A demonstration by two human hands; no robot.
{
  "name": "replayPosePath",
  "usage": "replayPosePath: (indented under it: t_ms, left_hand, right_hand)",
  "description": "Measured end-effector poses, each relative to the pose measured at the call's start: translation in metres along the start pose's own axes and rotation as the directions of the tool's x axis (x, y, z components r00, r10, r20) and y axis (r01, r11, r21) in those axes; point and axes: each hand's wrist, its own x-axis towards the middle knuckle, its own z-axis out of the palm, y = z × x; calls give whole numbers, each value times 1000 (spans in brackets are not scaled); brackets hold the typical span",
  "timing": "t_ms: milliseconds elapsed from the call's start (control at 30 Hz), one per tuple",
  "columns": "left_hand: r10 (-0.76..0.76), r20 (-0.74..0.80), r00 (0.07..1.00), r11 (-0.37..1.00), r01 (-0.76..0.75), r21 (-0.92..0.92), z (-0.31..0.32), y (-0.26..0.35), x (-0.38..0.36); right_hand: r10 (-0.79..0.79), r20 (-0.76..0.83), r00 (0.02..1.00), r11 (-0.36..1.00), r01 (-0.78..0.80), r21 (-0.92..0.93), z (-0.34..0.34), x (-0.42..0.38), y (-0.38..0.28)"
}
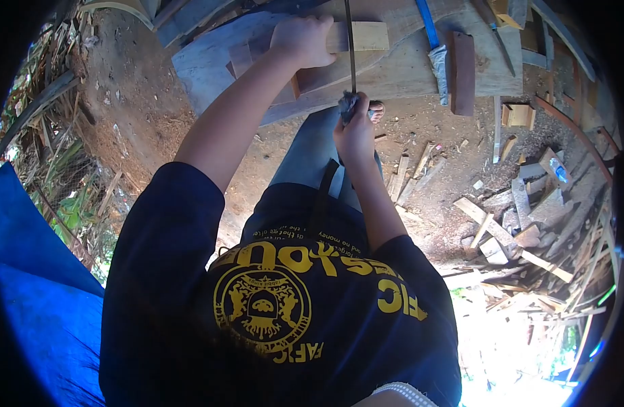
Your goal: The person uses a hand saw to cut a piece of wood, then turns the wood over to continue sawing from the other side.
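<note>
On the wooden workbench (407, 74), my left hand (302, 42) is closed on a light wood block (366, 36), pressing it against the bench top. My right hand (356, 136) grips the wrapped handle (348, 107) of a long thin saw blade (351, 47) at the bench's near edge. The blade runs away from me across the block, to the right of my left hand. Where blade and wood meet is too small to make out.
A tool with a blue handle (427, 24) and a dark reddish wood block (462, 73) lie on the bench at right. Another pointed blade (505, 54) is beyond them. Wood offcuts (492, 227) litter the ground at right. A blue sheet (41, 285) is at left.
</note>
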Motion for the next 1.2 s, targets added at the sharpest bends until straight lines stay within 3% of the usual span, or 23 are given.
replayPosePath:
  t_ms: [133, 200, 333, 400, 567, 667, 733, 833, 900, 1000, 1200]
  left_hand:
    - [-27, 67, 997, 1000, 26, 11, -3, 3, -1]
    - [4, -18, 1000, 1000, -5, -28, 1, 0, -1]
    - [68, -25, 997, 997, -69, -39, -30, 6, -14]
    - [-28, 114, 993, 996, 37, -82, -24, 5, -5]
    - [-19, 106, 994, 997, 27, -71, -21, 5, -4]
    - [-11, 83, 996, 997, 18, -77, -19, 3, -6]
    - [4, 51, 999, 996, 1, -91, -21, 3, -9]
    - [-6, 97, 995, 996, 15, -86, -23, 3, -8]
    - [13, 56, 998, 997, -9, -78, -21, 2, -10]
    - [-6, 85, 996, 998, 12, -61, -20, 3, -8]
    - [5, 151, 989, 996, 8, -85, -36, 3, -11]
  right_hand:
    - [14, -41, 999, 999, -16, -40, 8, 11, -5]
    - [-24, -107, 994, 1000, 25, 4, 14, 4, -3]
    - [-9, -107, 994, 999, 15, 47, 19, -5, 5]
    - [-27, -64, 998, 999, 28, 27, 15, -1, 6]
    - [-25, -17, 1000, 989, 22, -150, 7, 19, -4]
    - [-68, -89, 994, 984, 52, -169, 16, 13, -4]
    - [13, -86, 996, 1000, -15, -27, 22, -1, -2]
    - [13, -110, 994, 1000, -10, 27, 29, -13, 0]
    - [-65, -130, 989, 998, 66, 4, 23, 9, -8]
    - [61, -29, 998, 990, -64, -127, 5, 37, -40]
    - [54, -68, 996, 996, -58, -65, 34, -3, 3]
